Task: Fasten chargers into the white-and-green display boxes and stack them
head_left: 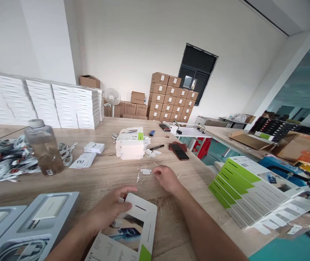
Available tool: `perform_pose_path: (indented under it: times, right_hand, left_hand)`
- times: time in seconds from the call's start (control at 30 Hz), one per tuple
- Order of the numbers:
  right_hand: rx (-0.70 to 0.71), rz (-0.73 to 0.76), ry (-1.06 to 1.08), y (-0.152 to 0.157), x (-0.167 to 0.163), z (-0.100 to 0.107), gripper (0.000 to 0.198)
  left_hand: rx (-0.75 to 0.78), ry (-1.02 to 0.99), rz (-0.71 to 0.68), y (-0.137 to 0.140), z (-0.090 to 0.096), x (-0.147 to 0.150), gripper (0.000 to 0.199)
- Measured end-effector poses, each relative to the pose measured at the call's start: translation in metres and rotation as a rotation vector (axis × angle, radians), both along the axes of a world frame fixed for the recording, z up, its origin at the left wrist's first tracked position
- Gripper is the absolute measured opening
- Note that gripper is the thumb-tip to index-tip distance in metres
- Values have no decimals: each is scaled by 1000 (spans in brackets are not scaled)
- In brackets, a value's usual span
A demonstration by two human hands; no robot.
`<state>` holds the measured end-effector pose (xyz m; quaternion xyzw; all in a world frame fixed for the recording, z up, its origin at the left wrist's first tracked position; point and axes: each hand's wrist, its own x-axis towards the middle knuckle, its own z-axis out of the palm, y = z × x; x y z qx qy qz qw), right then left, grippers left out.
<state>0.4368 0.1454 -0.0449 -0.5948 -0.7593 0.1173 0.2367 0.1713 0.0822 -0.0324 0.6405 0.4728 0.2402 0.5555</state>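
In the head view, a flat white printed box [127, 232] with a green corner, a product picture and a slotted hanging flap stands at the bottom middle. My left hand [110, 208] holds its upper left edge, thumb on the front and index finger stretched past the flap. Over the table, my right hand [167, 178] has its fingers curled and pressed together; whatever is in them is hidden. Just left of those fingertips lie a small white tab [145, 171] and thin white scraps [138, 177].
At left are open grey trays [70, 203], a bottle [44, 148], a heap of cables [5, 159] and white cards [82, 160]. Stacked white boxes [129, 148], a marker [157, 147] and a phone [178, 151] lie ahead. Green-and-white boxes [242, 195] stand right.
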Motion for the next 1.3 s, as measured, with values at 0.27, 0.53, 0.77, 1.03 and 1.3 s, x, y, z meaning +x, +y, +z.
perform_pose_path:
  times: [0.27, 0.53, 0.77, 1.03, 1.3]
  right_hand:
    - [146, 14, -190, 14, -23, 0, 21]
    - [482, 164, -95, -27, -27, 24, 28]
    - [516, 522, -7, -70, -66, 36, 28]
    - [336, 485, 170, -71, -62, 38, 18]
    - [113, 525, 147, -74, -68, 39, 35]
  left_hand:
    - [40, 43, -60, -1, -1, 1, 25]
    - [-23, 9, 87, -9, 13, -3, 60]
    - [55, -188, 73, -4, 15, 1, 42]
    - [159, -166, -41, -5, 12, -1, 38]
    - [320, 99, -149, -13, 16, 1, 40]
